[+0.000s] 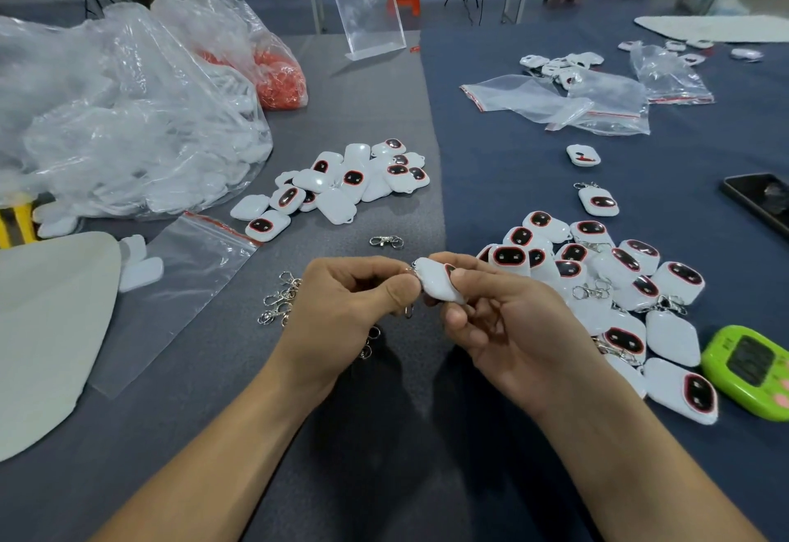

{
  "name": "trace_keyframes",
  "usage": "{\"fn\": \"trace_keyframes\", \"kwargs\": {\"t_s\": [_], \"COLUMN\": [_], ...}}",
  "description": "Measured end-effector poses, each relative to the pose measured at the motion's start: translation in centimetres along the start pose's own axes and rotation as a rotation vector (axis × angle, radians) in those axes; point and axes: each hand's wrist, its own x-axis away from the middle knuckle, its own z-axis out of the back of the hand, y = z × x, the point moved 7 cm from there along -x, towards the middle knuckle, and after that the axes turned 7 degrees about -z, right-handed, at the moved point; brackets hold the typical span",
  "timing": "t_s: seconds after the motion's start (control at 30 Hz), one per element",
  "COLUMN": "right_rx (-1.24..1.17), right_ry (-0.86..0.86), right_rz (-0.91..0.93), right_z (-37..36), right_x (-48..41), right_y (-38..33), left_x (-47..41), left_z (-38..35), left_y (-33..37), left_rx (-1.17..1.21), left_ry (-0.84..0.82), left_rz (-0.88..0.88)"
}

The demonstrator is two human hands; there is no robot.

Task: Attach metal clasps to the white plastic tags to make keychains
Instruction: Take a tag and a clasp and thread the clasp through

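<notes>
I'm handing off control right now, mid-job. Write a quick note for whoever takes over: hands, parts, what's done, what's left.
Left hand: pinches a silver metal clasp at the corner of the tag.
Right hand: holds the white rounded plastic tag.
Loose clasps lie left of the hands; bare tags are piled beyond them.
Done: pile of tags on the right, several with clasps showing.
Left: finish this join (cannot tell if it is hooked yet), then work through the bare pile.
</notes>
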Motion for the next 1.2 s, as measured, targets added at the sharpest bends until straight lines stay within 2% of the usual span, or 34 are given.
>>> {"fn": "trace_keyframes", "kwargs": {"t_s": [0.1, 0.17, 0.23, 0.33, 0.4, 0.47, 0.5, 0.6, 0.67, 0.77, 0.83, 0.93, 0.97, 1.0, 1.03, 1.1, 1.17, 1.2], "right_rx": [0.031, 0.138, 0.340, 0.798, 0.795, 0.523, 0.371, 0.112, 0.071, 0.049, 0.174, 0.915, 1.080, 1.132, 1.089, 0.745, 0.355, 0.221], "right_ry": [0.038, 0.090, 0.148, 0.255, 0.293, 0.291, 0.261, 0.139, 0.101, 0.096, 0.159, 0.373, 0.394, 0.405, 0.410, 0.379, 0.328, 0.296], "right_rz": [0.063, 0.172, 0.350, 0.620, 0.609, 0.444, 0.342, 0.133, 0.092, 0.110, 0.260, 0.779, 0.890, 0.929, 0.901, 0.703, 0.439, 0.329], "right_z": [-0.1, 0.0, -0.2, -1.4, -1.2, 0.0, 0.4, 0.5, 0.4, 0.2, 0.3, -1.5, -2.3, -2.6, -2.4, -0.8, 0.6, 0.8], "right_x": [0.3, 0.5, 1.1, 2.1, 2.0, 1.4, 1.1, 0.7, 0.7, 0.6, 0.9, 3.3, 3.7, 3.8, 3.7, 2.6, 1.6, 1.2], "right_y": [-0.4, -1.1, -1.9, -2.3, -2.1, -1.9, -1.7, -1.2, -0.9, -0.7, -1.4, -3.0, -2.6, -2.3, -2.2, -2.8, -2.5, -2.1], "left_x": [0.0, -0.1, 0.1, 0.6, 0.7, 0.6, 0.5, 0.2, 0.3, 0.2, 0.1, 0.4, 0.6, 0.8, 0.9, 0.8, 0.5, 0.4], "left_z": [0.5, 0.8, 0.4, -1.1, -1.4, -1.1, -0.7, 0.0, -0.5, -0.7, -0.3, -1.0, -1.7, -2.1, -2.2, -1.6, -0.7, -0.8], "left_y": [0.2, 0.7, 1.6, 2.2, 2.1, 2.1, 1.9, -0.1, -0.7, -0.6, -0.3, 1.2, 1.4, 1.3, 1.2, 1.1, 0.7, 0.1], "left_rx": [-0.130, -0.382, -0.692, -1.048, -1.124, -1.069, -0.956, -0.361, -0.158, -0.131, -0.274, -0.867, -1.001, -1.080, -1.104, -1.006, -0.707, -0.547], "left_ry": [0.046, 0.034, -0.044, -0.214, -0.229, -0.148, -0.084, 0.017, -0.011, -0.024, -0.011, -0.155, -0.228, -0.276, -0.275, -0.152, -0.010, -0.014], "left_rz": [-0.066, -0.164, -0.328, -0.559, -0.600, -0.520, -0.436, -0.074, 0.027, 0.056, -0.016, -0.330, -0.418, -0.473, -0.486, -0.376, -0.207, -0.136]}}
